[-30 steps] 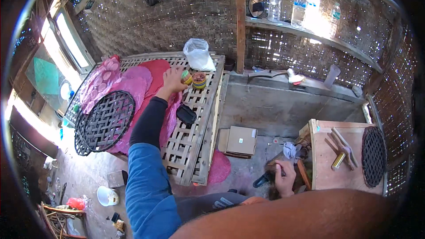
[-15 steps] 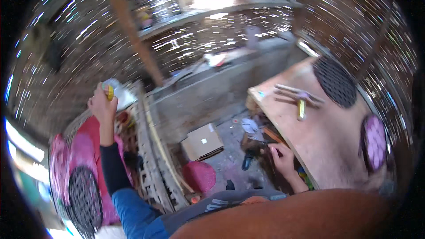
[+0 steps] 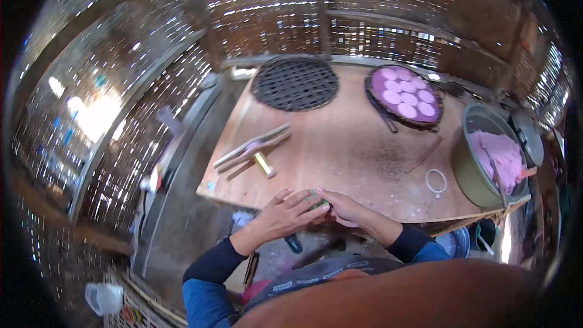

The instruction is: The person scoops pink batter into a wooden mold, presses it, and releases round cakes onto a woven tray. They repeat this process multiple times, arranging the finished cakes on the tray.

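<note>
My two hands meet at the table's near edge, around a small green object (image 3: 320, 201) that they mostly cover; its kind cannot be made out. My left hand (image 3: 282, 214) lies over it from the left, fingers together. From the right, my right hand (image 3: 346, 208) closes on it with the thumb on top. Beyond my left hand, on the wooden table (image 3: 340, 146), lies a tool of wooden bars (image 3: 246, 150) with a gold-coloured cylinder (image 3: 264, 165). A thin white ring (image 3: 436, 181) lies to the right of my hands.
A round black woven tray (image 3: 296, 83) lies at the back. Pale pink discs sit on a purple round tray (image 3: 405, 123). At the right edge stands a green tub (image 3: 466, 173) of pink dough (image 3: 495, 157). A low wall (image 3: 176, 185) runs along the left.
The view has swung right to face the table. My left hand, earlier raised far left holding something small and yellowish, has come to the table edge and joined my right hand.
</note>
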A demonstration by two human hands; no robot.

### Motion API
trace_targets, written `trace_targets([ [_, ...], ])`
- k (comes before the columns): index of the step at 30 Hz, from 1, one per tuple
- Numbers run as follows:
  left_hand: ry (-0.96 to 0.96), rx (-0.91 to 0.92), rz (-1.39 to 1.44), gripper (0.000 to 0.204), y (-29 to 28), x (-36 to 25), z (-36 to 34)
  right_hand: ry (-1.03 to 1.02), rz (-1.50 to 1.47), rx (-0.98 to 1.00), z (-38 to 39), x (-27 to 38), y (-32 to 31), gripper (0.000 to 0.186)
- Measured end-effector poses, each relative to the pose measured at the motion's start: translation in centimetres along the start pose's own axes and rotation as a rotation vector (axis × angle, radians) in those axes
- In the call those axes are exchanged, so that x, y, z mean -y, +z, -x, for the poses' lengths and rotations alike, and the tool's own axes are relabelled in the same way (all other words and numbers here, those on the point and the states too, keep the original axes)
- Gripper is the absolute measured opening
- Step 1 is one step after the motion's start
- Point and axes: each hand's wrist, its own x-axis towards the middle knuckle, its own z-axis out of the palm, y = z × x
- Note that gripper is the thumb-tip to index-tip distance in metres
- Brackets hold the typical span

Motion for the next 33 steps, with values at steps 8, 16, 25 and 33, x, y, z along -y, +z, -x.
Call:
trace_targets([
  [8,-0.498,-0.059,0.257,0.084,13.3,1.4,-7.4,-0.424,0.061,-0.486,6.7,9.0,-14.0,0.034],
  [16,-0.739,-0.045,0.308,0.076,20.0,-0.1,-9.2,-0.764,0.756,-1.002,5.0,23.0,-27.4,0.026],
  [25,-0.752,0.141,0.353,0.073,20.6,0.1,-9.4,-0.593,1.255,-1.219,-6.3,30.8,-36.5,0.024],
  [33,-0.859,0.184,0.436,0.077,21.8,0.6,-8.7,-0.24,1.389,-1.212,-10.9,31.9,-38.7,0.023],
])
